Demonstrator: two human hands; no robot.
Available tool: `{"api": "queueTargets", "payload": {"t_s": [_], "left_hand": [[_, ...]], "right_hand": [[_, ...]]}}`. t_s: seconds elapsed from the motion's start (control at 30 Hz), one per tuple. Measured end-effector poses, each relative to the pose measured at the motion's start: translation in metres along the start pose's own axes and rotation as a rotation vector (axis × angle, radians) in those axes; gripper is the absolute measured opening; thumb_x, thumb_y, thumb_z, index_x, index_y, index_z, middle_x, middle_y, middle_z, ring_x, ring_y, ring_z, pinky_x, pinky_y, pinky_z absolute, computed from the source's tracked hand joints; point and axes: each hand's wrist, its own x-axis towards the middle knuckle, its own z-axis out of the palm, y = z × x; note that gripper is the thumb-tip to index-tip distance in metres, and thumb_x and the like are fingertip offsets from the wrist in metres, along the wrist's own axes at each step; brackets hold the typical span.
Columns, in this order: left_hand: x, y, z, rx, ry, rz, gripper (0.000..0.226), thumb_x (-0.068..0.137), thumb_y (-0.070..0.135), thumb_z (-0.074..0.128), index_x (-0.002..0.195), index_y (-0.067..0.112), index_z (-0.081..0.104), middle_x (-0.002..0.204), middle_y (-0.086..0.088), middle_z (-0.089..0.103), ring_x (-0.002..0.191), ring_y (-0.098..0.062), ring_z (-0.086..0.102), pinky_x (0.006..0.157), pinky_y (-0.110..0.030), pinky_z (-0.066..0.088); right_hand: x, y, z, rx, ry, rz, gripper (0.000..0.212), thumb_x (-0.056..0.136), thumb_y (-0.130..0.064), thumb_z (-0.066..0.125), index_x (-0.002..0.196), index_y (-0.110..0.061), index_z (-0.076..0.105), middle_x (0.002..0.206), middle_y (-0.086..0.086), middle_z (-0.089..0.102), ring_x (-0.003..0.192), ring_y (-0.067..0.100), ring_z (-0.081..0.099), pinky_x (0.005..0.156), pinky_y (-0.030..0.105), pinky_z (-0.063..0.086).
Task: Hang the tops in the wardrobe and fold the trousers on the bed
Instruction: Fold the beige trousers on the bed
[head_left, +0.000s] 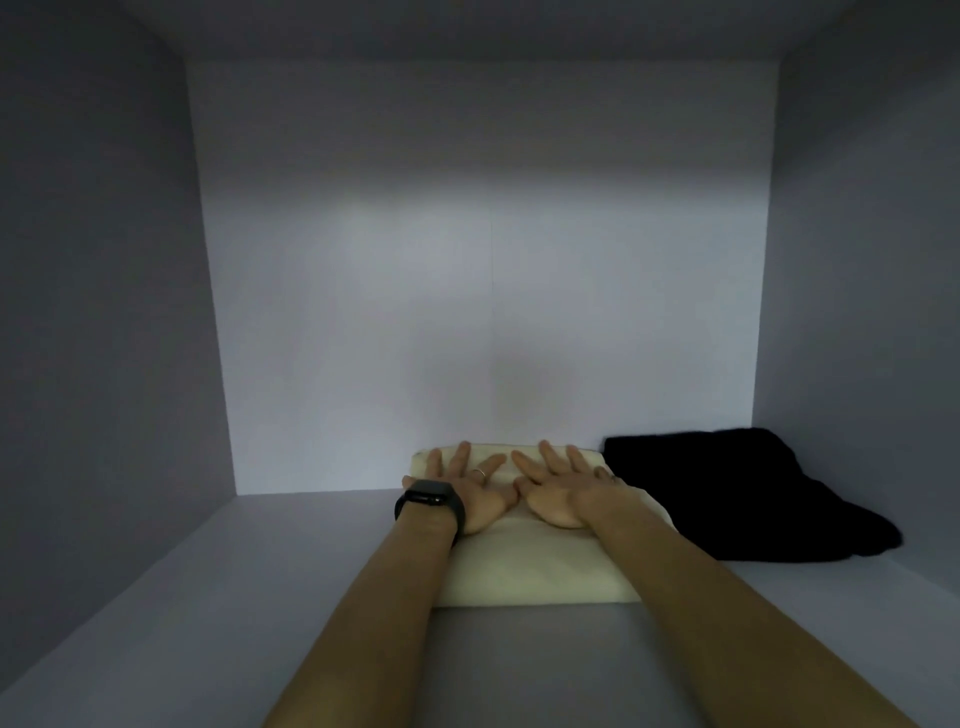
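Left hand (457, 491) and right hand (563, 491) press flat, fingers spread, on a folded cream fabric bundle (524, 566) on the pale wardrobe shelf (208, 597) — folded black garment (737, 493) just beside it (both look done); no tops visible.

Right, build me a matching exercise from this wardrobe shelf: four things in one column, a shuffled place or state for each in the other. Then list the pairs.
Column one
1. cream folded cloth garment
2. black folded cloth garment
3. black wristwatch
4. thin metal ring

Column two
A. on a finger of the left hand
B. pressed under the left hand and the right hand, both flat
C. around the left wrist
D. lying at the right, no hand on it

Pairs: 1-B, 2-D, 3-C, 4-A
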Motion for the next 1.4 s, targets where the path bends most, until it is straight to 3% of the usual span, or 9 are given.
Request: {"api": "queueTargets", "payload": {"t_s": [0.23,0.33,0.5,0.63,0.77,0.93,1.07,1.23,1.4], "left_hand": [[-0.039,0.002,-0.014,0.098,0.273,0.150,0.063,0.098,0.064,0.013,0.153,0.039,0.029,0.165,0.000,0.020,0.152,-0.023,0.012,0.120,-0.052,0.011],[-0.070,-0.004,-0.014,0.044,0.248,0.194,0.071,0.090,0.073,0.014,0.154,0.042,0.023,0.166,0.002,0.016,0.153,-0.024,0.009,0.120,-0.049,0.007],[-0.105,-0.019,0.014,0.123,0.092,0.200,0.096,0.070,0.094,0.021,0.152,0.053,-0.004,0.167,0.003,-0.010,0.152,-0.029,-0.016,0.121,-0.053,-0.008],[-0.107,-0.026,0.027,0.182,0.121,0.218,0.104,0.063,0.102,0.024,0.150,0.056,-0.013,0.167,0.001,-0.014,0.152,-0.030,-0.017,0.121,-0.054,-0.006],[-0.102,-0.025,0.032,0.164,0.112,0.202,0.101,0.067,0.100,0.024,0.151,0.054,-0.009,0.168,-0.001,-0.008,0.153,-0.034,-0.009,0.121,-0.056,0.000],[-0.108,-0.020,0.022,0.185,0.111,0.196,0.100,0.071,0.097,0.026,0.154,0.051,-0.004,0.168,-0.001,0.000,0.153,-0.032,-0.002,0.120,-0.056,0.004],[-0.124,-0.010,0.018,0.313,0.228,0.199,0.088,0.084,0.085,0.029,0.158,0.039,0.010,0.162,-0.006,0.018,0.147,-0.032,0.015,0.115,-0.055,0.017],[-0.173,0.013,0.020,0.284,0.312,0.371,0.065,0.095,0.057,0.042,0.154,0.035,0.026,0.157,-0.002,0.030,0.144,-0.026,0.025,0.113,-0.049,0.023],[-0.246,0.040,0.041,0.148,0.421,0.552,0.058,0.095,0.054,0.042,0.150,0.039,0.035,0.152,0.005,0.038,0.141,-0.019,0.028,0.113,-0.049,0.027]], "right_hand": [[-0.045,-0.015,-0.013,-0.109,0.372,-0.057,0.054,0.103,-0.052,0.019,0.154,-0.037,0.032,0.168,0.000,0.012,0.154,0.026,0.006,0.123,0.050,0.007],[-0.077,-0.021,-0.014,-0.030,0.307,-0.056,0.056,0.102,-0.056,0.015,0.155,-0.041,0.028,0.168,-0.003,0.013,0.154,0.029,0.002,0.123,0.052,0.004],[-0.119,-0.012,0.011,-0.031,0.188,-0.014,0.059,0.099,-0.061,0.010,0.156,-0.047,0.009,0.169,-0.006,-0.003,0.154,0.030,-0.010,0.121,0.055,-0.005],[-0.122,-0.008,0.028,-0.033,0.194,0.004,0.060,0.098,-0.064,0.005,0.156,-0.048,0.003,0.169,-0.006,-0.003,0.155,0.027,-0.008,0.121,0.054,-0.006],[-0.116,-0.009,0.031,-0.025,0.198,-0.005,0.058,0.099,-0.063,0.006,0.155,-0.049,0.010,0.168,-0.007,0.007,0.155,0.024,0.000,0.120,0.054,-0.002],[-0.128,-0.016,0.024,0.003,0.194,0.033,0.057,0.102,-0.060,0.007,0.157,-0.046,0.010,0.169,-0.004,0.003,0.155,0.024,-0.002,0.122,0.051,-0.003],[-0.158,-0.022,0.024,0.019,0.208,0.087,0.056,0.104,-0.055,0.011,0.159,-0.041,0.011,0.169,-0.002,0.000,0.155,0.025,-0.002,0.123,0.052,0.001],[-0.227,-0.014,0.019,0.005,0.188,0.054,0.064,0.100,-0.027,0.041,0.159,-0.038,0.017,0.169,-0.001,0.000,0.155,0.021,-0.001,0.124,0.049,0.012],[-0.333,-0.002,0.041,0.071,0.419,0.026,0.057,0.101,-0.022,0.042,0.155,-0.039,0.032,0.168,-0.001,0.011,0.154,0.022,0.007,0.124,0.048,0.015]]}}
